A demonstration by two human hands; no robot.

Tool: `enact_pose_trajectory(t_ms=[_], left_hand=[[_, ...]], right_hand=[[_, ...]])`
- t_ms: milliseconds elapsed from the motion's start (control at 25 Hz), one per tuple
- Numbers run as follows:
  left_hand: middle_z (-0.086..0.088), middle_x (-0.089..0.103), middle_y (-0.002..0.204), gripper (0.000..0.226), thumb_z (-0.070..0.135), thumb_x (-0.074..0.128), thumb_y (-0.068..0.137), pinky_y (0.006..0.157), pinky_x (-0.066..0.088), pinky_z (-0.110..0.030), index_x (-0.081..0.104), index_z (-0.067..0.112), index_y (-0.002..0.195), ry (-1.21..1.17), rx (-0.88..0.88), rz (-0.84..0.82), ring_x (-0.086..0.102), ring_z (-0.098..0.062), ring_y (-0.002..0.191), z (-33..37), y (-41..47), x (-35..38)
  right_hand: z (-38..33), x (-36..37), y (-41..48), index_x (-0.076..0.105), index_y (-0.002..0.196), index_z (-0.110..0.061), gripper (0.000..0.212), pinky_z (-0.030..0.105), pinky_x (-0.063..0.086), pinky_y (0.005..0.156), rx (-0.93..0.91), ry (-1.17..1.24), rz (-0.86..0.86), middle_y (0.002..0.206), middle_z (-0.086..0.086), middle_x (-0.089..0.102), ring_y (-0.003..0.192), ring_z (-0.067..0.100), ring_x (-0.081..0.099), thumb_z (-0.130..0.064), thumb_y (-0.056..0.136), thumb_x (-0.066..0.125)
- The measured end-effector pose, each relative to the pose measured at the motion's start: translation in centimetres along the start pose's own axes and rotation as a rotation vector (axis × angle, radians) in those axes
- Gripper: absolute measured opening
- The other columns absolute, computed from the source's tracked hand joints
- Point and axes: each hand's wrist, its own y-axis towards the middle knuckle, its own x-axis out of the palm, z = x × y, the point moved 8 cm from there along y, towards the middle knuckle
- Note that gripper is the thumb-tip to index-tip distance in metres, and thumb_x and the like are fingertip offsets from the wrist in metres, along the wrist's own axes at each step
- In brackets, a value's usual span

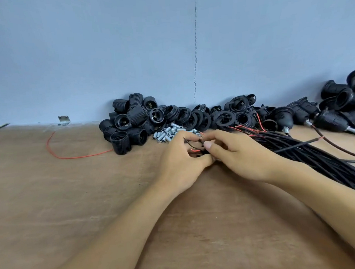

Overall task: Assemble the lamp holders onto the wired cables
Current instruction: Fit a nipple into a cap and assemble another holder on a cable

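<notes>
My left hand (181, 161) and my right hand (237, 155) meet at the middle of the wooden table (71, 194). Between their fingertips they pinch the bared end of a black cable (194, 149), where thin red and dark wires stick out. A thick bundle of black cables (321, 158) runs from under my right hand to the lower right. Black threaded lamp holder bodies (127, 125) are heaped behind my left hand, and black ring-shaped holder parts (213, 115) lie beside them. Whether a holder part sits between my fingers is hidden.
Several small silver metal tubes (170, 133) lie just behind my hands. Assembled holders on cables (338, 110) are piled at the far right. A loose red wire (69, 155) curves on the left. A metal bracket (64, 120) stands at the blue wall (124, 43).
</notes>
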Motion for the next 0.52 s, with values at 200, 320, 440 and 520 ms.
enact_pose_trajectory(t_ms=[200,320,440,520], left_hand=[[0.023,0.075,0.088,0.055,0.033,0.079,0.066,0.085,0.055,-0.030,0.049,0.041,0.112,0.106,0.010,0.062,0.069,0.003,0.085,-0.1,0.2,-0.5],[0.021,0.073,0.095,0.062,0.026,0.073,0.072,0.084,0.052,-0.024,0.045,0.039,0.127,0.101,0.021,0.024,0.066,0.005,0.090,0.1,-0.1,-0.4],[0.022,0.061,0.108,0.060,0.034,0.065,0.069,0.084,0.045,-0.019,0.050,0.039,0.127,0.151,0.069,0.128,0.058,0.004,0.098,1.2,-0.3,-1.4],[0.018,0.061,0.109,0.047,0.031,0.060,0.072,0.087,0.045,-0.026,0.058,0.033,0.119,0.209,0.145,0.315,0.056,-0.005,0.101,2.2,-0.6,-3.1]], right_hand=[[-0.2,0.9,-0.2,0.063,0.116,-0.043,0.026,0.019,0.042,0.089,-0.044,0.042,0.012,0.102,-0.019,0.068,0.101,-0.002,0.058,-0.038,0.106,0.040],[-0.8,1.6,-0.3,0.058,0.123,-0.046,0.029,0.022,0.039,0.096,-0.105,-0.022,-0.006,0.110,-0.016,0.064,0.109,0.007,0.053,-0.039,0.107,0.034],[0.2,1.8,-0.3,0.053,0.136,-0.032,0.042,0.034,0.042,0.096,-0.055,-0.111,-0.004,0.112,-0.004,0.060,0.103,0.010,0.052,-0.049,0.101,0.037],[0.5,1.9,-0.3,0.052,0.135,-0.032,0.047,0.033,0.044,0.090,-0.057,-0.176,-0.007,0.110,-0.004,0.057,0.095,0.007,0.051,-0.054,0.095,0.043]])
